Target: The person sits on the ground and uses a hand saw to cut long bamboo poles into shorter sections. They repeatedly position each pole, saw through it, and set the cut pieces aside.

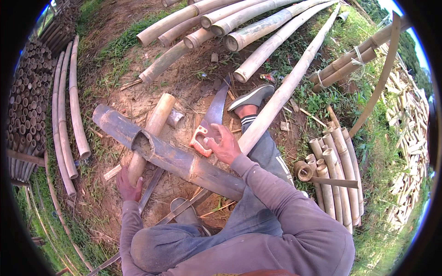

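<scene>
A pale bamboo length (159,112) crosses a thick, dark bamboo pole (184,163) at a cut notch in the pole. Whether it passes under the pole or through it, I cannot tell. My left hand (129,184) is wrapped round the pale length's near end. On the dirt beyond the pole lies a handsaw (214,110), its blade pointing away and its orange-and-white handle towards me. Right beside that handle is my right hand (224,146), fingers apart and partly bent, not closed round it. The dark pole's near end reaches my leg.
Long bamboo poles (258,27) lie across the far ground, and one pale pole (294,87) runs beside my right leg. Cut bamboo pieces (338,170) are piled at right, with a ring-shaped end (303,172). Stacked bamboo (30,101) stands far left. A flat strip (151,189) lies near my left hand.
</scene>
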The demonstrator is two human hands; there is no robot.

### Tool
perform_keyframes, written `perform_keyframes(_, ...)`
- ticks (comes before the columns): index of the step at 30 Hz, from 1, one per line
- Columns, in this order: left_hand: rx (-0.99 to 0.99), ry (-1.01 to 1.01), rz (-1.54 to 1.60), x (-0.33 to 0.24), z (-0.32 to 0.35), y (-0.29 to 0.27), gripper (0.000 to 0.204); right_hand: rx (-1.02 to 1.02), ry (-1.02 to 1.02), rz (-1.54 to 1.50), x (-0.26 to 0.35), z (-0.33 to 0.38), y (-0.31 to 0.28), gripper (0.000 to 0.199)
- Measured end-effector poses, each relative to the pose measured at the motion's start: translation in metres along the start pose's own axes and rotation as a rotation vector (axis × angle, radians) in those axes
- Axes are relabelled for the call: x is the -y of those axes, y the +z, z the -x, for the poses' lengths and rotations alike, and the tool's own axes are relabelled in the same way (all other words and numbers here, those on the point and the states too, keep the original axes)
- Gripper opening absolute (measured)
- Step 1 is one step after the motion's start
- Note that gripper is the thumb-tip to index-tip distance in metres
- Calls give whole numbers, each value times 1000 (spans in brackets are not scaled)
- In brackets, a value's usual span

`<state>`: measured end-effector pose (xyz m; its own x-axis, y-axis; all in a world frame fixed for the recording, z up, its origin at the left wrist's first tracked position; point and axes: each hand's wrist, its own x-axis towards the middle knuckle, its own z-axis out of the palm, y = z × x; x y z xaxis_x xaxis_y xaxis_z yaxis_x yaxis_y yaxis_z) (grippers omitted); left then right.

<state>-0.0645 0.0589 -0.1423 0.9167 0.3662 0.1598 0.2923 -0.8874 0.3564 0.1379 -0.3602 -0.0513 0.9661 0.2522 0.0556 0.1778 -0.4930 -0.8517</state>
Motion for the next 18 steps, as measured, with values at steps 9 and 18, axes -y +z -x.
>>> perform_keyframes(9,-161,108,69,-28,-2,-6,75,-781,580,-611,-172,-44,-91,85)
perform_keyframes(18,386,363,561,-181,-81,-106,64,-743,712,-943,-102,-36,-103,77)
